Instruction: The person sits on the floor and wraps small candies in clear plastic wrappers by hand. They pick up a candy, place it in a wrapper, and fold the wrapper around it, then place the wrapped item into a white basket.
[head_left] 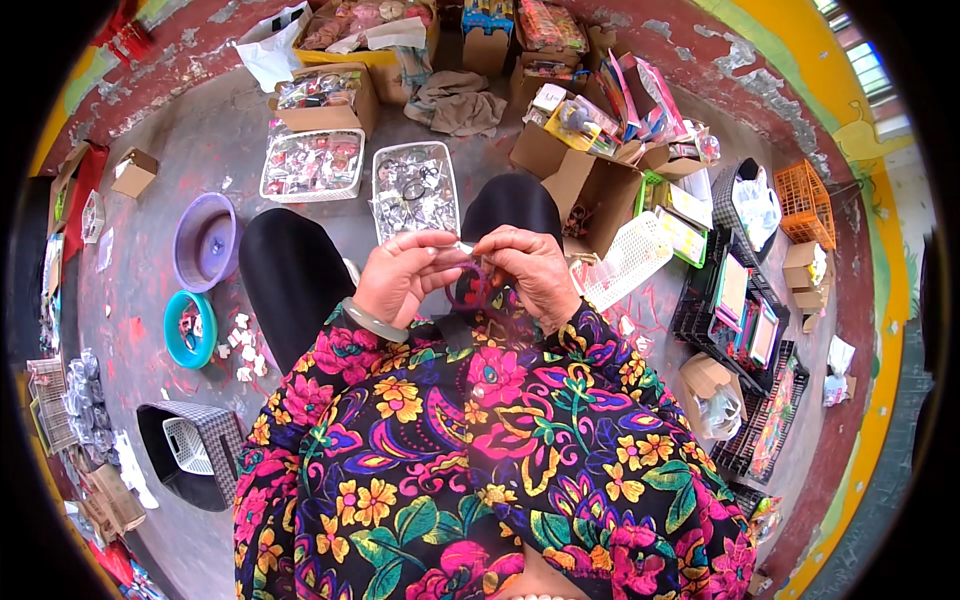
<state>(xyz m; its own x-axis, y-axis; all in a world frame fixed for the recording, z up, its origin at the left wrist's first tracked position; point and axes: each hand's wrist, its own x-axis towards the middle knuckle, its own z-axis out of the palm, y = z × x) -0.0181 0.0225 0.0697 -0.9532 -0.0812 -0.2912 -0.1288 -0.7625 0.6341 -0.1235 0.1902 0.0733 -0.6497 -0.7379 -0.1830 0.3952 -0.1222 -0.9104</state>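
Observation:
Above my lap both hands meet, fingertips almost touching. My left hand (405, 275), with a pale bangle (374, 321) at its wrist, is closed in a pinch. Facing it, my right hand (532, 270) pinches with thumb and forefinger. Between the fingertips is a small whitish piece (463, 247), too small to name. A thin purple loop (455, 298), like a hair elastic, hangs just below it, partly hidden by the fingers. Just beyond the hands, between my knees, stands a white basket (412, 145) of small clear packets, some with dark rings.
Another white basket (312, 196) of packets stands before a cardboard box (362, 88). A purple basin (186, 243) and a teal basin (210, 332) lie left. Right are an open carton (612, 190), a tilted white basket (632, 258) and black crates (700, 310). Red scraps litter the floor.

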